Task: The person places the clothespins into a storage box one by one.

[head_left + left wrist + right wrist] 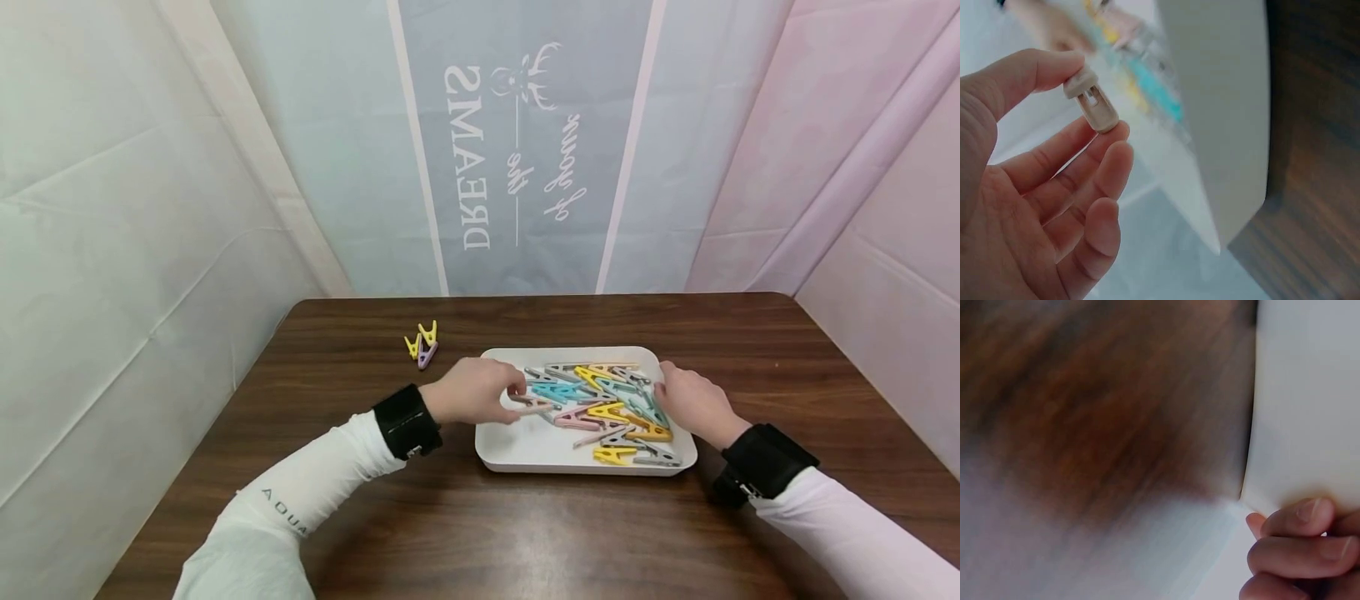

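Observation:
My left hand (477,390) is over the left part of a white tray (517,450). It pinches a beige clothespin (1099,109) between thumb and fingertips, seen end-on in the left wrist view. The right hand (696,403) grips the tray's right rim, thumb over the edge; its curled fingers (1297,556) show against the outer wall in the right wrist view. Many plastic clothespins lie jumbled in the tray, among them a blue clothespin (558,392), a pink clothespin (576,421) and a yellow clothespin (615,456).
Two yellow clothespins and a purple clothespin (427,356) lie together on the dark wooden table (525,533), left of the tray toward the back. A printed cloth (517,167) hangs behind the table, with pale cloth walls at both sides.

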Action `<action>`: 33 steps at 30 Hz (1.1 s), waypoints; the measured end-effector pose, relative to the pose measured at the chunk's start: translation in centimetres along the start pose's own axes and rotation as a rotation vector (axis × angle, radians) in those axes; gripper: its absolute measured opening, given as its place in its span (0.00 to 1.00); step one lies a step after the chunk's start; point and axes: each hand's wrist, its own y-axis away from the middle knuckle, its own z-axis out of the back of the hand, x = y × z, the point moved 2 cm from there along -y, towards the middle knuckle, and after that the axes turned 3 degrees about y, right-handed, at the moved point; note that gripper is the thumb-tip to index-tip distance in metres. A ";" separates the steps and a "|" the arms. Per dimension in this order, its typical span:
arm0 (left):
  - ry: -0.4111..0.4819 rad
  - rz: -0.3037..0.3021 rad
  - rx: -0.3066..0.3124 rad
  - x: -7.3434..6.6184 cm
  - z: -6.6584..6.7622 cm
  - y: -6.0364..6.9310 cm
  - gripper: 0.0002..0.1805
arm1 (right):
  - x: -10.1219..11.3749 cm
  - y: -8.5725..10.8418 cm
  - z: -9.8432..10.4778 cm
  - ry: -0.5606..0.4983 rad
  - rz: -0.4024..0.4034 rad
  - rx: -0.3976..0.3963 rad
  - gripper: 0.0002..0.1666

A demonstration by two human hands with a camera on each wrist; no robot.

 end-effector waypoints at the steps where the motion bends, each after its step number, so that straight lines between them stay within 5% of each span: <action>1: -0.018 -0.008 0.027 -0.4 -0.2 -0.2 0.13 | 0.0 0.0 0.0 0.002 0.001 0.000 0.27; 6: -0.106 -0.061 0.113 -2.1 -1.1 -1.5 0.11 | 0.0 -0.1 0.1 0.004 -0.003 0.008 0.27; 16: -0.258 -0.068 0.132 -4.9 -2.4 -2.9 0.11 | -0.2 0.0 0.1 -0.009 0.003 0.017 0.27; 33: -0.255 -0.063 0.097 -5.3 -3.7 -3.6 0.09 | -0.2 0.0 -0.2 -0.006 0.002 0.015 0.27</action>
